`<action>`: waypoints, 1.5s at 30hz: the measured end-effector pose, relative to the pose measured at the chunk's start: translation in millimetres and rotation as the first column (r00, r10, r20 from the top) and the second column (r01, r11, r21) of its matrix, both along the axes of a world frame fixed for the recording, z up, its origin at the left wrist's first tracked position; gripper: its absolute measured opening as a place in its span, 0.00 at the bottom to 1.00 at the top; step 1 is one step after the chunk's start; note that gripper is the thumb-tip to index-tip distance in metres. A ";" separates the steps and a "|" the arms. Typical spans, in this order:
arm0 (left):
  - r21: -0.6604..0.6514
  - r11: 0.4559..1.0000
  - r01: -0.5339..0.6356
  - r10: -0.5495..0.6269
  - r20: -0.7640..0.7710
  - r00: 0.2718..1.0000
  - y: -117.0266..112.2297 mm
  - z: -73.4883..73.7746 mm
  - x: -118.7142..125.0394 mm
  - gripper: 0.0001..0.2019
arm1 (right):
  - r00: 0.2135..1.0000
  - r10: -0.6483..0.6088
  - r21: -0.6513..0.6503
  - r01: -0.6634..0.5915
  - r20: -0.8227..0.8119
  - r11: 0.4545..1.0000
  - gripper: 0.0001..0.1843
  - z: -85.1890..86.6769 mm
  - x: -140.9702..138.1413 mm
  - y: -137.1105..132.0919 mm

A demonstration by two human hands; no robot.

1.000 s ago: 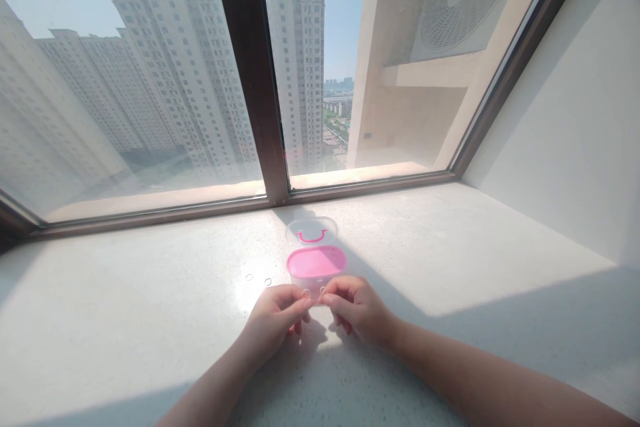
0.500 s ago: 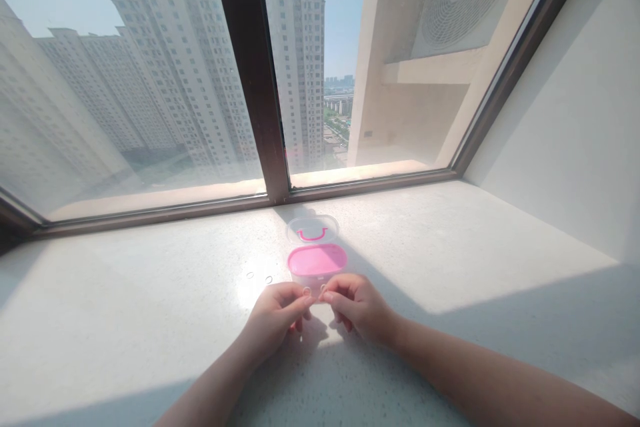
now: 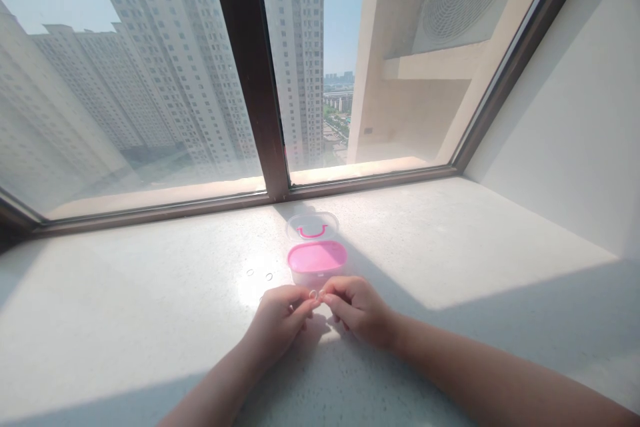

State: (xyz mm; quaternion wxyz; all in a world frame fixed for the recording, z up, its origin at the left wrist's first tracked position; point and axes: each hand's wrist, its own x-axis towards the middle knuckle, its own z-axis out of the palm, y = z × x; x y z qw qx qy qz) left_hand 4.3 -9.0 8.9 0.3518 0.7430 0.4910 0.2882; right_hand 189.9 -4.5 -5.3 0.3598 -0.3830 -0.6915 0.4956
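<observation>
My left hand (image 3: 281, 320) and my right hand (image 3: 357, 307) meet fingertip to fingertip low over a white speckled windowsill (image 3: 150, 320). Both are pinched on a small metal ring (image 3: 313, 294) held between them. Just beyond the fingertips stands a small pink box (image 3: 316, 259), open, with its clear lid (image 3: 312, 226) and pink handle folded back toward the window. Two more small rings (image 3: 259, 274) lie loose on the sill to the left of the box.
A dark window frame post (image 3: 250, 73) stands behind the box, with tower blocks outside. A white side wall (image 3: 565, 120) closes the sill on the right. Bright sun falls across the sill's middle; shadow covers its near edge.
The two rings I held apart at my fingertips have come together into one spot between both hands. My hands have shifted slightly toward me; the box has not moved.
</observation>
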 end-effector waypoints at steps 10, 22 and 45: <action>0.146 0.983 0.113 -0.089 -0.160 0.983 -0.4 -6.6 -1.1 0.17 | 0.922 -0.035 0.382 -0.125 0.385 0.916 0.12 9.9 3.9 -3.2; 0.093 0.975 0.200 -0.193 -0.079 0.978 -0.1 -5.8 -3.2 0.15 | 0.988 -0.033 0.357 -0.024 0.151 0.934 0.08 6.4 5.6 -1.8; 0.057 0.985 0.161 -0.163 0.034 0.986 -2.6 -2.9 -2.4 0.11 | 0.997 -0.032 0.546 -0.011 0.070 0.838 0.03 12.9 7.1 2.3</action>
